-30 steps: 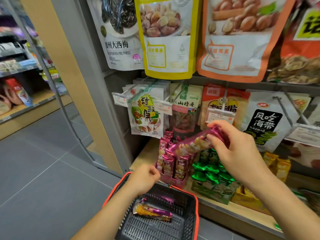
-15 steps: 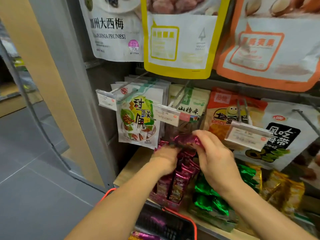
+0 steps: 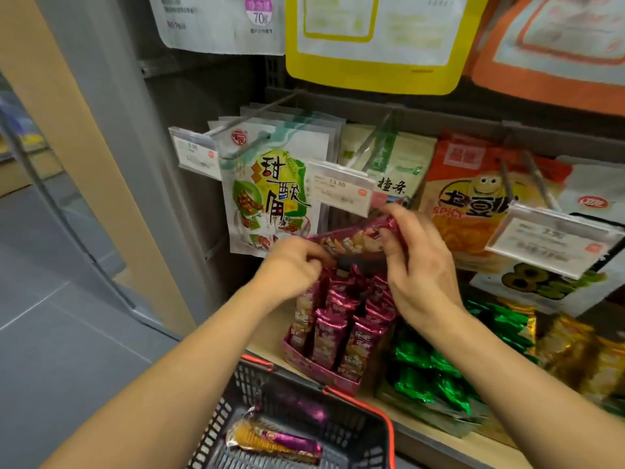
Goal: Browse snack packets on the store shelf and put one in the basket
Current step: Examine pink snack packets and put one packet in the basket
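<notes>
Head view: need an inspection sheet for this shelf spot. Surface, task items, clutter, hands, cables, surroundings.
Surface: wooden shelf, stocked with snack boxes.
Job's things: magenta packet held above its display box; basket below holds one orange-purple packet.
Clutter: green packets, gold packets, hanging pouches, price tags.
Grippers: left hand pinches the packet's left end; right hand grips its right end.
Cables: nothing seen.
Surroundings: grey floor, grey shelf upright.

head cam | forward-down | close to shelf point(image 3: 422, 431) | single view
</notes>
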Demonstrator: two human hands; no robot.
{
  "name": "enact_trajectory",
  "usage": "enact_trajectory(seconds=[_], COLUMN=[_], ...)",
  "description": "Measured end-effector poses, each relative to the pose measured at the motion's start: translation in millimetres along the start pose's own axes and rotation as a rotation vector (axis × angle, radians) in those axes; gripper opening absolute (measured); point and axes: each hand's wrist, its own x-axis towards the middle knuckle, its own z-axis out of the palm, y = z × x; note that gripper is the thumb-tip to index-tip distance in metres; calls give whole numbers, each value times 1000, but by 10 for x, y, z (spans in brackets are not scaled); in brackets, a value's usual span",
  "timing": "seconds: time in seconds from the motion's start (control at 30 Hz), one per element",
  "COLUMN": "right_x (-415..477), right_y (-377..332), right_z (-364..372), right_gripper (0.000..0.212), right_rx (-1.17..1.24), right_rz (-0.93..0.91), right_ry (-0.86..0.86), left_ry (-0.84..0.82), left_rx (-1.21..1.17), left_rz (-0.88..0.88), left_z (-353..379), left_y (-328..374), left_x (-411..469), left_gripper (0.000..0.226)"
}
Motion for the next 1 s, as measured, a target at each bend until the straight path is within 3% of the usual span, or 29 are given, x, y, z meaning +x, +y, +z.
enact_trajectory(seconds=[0.07, 0.17, 0.3, 0.4, 0.53, 0.73, 0.9, 1.0], right_x=[8, -22, -87, -107, -154, -295, -219, -191], right_y=[-24, -65, -137, -165, -195, -251, -247, -215], right_z=[26, 54, 43, 18, 118, 494, 600, 552], right_gripper=[34, 32, 32, 32, 35, 34, 48, 52], right_rx=[20, 85, 147, 169, 59, -65, -103, -147], right_rz=[-55, -164, -348, -412, -367, -212, -179, -173], right_ry=[25, 91, 130, 91, -145, -434, -568, -506], left_ry=[60, -68, -77, -150, -224, -170, -56, -46], left_rx=[32, 101, -31, -278, -336, -48, 58, 77], left_rz=[30, 107, -91, -130, -179, 1, 120, 130], left_z=[-95, -8, 45, -12, -41, -26, 22, -76], left_y=[-143, -338, -572, -575, -532, -511, -505, -432], left_x=[-44, -158, -134, -133, -149, -139, -186, -147], left_gripper=[37, 40, 32, 38, 55, 32, 21, 35])
